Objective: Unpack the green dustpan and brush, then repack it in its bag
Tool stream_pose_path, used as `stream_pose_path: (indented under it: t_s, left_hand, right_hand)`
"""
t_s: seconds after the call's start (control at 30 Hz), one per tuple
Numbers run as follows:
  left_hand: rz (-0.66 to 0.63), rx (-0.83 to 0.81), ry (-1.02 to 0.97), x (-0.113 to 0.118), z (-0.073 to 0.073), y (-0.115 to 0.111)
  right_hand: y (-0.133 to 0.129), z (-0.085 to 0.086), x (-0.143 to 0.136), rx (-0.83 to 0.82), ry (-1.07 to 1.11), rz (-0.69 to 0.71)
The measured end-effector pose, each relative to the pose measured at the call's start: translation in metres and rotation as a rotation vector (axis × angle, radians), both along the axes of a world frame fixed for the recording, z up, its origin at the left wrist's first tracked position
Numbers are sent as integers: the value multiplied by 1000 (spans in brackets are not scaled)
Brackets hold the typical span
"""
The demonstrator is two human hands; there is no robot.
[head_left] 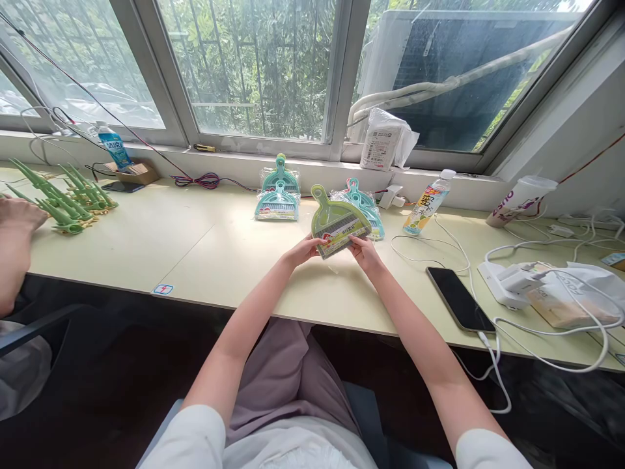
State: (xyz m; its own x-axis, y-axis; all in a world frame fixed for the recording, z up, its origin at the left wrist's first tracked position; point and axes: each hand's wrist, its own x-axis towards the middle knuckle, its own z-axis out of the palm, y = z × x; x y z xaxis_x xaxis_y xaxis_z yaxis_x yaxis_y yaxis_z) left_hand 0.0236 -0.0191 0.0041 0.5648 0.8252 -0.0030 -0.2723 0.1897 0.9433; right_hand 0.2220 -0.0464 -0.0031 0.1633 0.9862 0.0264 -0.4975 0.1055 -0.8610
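Note:
A yellow-green mini dustpan and brush set (338,220) in clear wrapping is held up, tilted, above the table. My left hand (305,251) grips its lower left corner, and my right hand (364,253) grips its lower right edge. Just behind it are teal dustpan sets (375,213), partly hidden by the one I hold. To the left, another teal wrapped set (277,205) leans in front of a similar one (280,170) near the window ledge.
On the right are a drink bottle (428,203), a phone (459,298), a power strip (505,285), white cables and a cup (521,200). Another person's hand (22,215) is at far left, beside green spiky pieces (73,198). A tissue pack (383,144) stands on the ledge.

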Motion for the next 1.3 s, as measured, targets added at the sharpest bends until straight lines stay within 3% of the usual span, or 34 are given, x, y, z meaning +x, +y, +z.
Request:
stream_pose_path:
  t_s: [0.13, 0.33, 0.4, 0.47, 0.63, 0.73, 0.9, 1.1, 1.3]
  left_hand:
    - [32, -27, 22, 0, -2, 4]
    - [122, -83, -5, -5, 1, 12]
    - [165, -120, -43, -9, 3, 14]
    - [219, -163, -84, -13, 5, 16]
    - [258, -215, -160, -20, 7, 20]
    - [229, -226, -148, -20, 5, 20]
    - [171, -185, -44, -20, 4, 19]
    - [-137, -181, 127, -24, 4, 15]
    - [-157, -153, 165, -21, 4, 11]
  right_hand:
    - [3, -3, 1, -75, -32, 9]
    - [-2, 9, 15, -64, -231, 267]
    - [-4, 14, 22, -31, -338, 295]
    - [-4, 16, 27, 48, -467, 175]
    - [-2, 14, 31, 389, -1110, -384]
    - [0, 10, 29, 527, -1374, -469]
    - [4, 5, 30, 598, -1295, -536]
    - [8, 2, 32, 555, -1193, -484]
    - [10, -2, 34, 440, -1172, -462]
